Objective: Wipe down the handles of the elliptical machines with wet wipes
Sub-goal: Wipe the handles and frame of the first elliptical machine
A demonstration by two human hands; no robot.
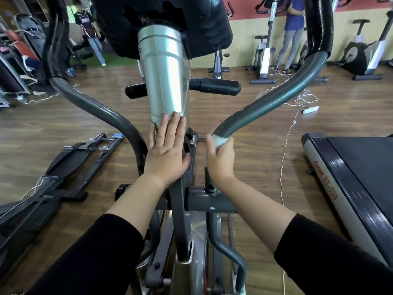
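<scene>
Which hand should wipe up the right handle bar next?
Right. The right hand already grips the white wet wipe wrapped around the low end of the grey right handle bar. The left hand lies flat and empty on the silver centre column.

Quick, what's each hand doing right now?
Left hand: open, flat against the silver column.
Right hand: closed, holding a wet wipe around the grey handle bar.
</scene>
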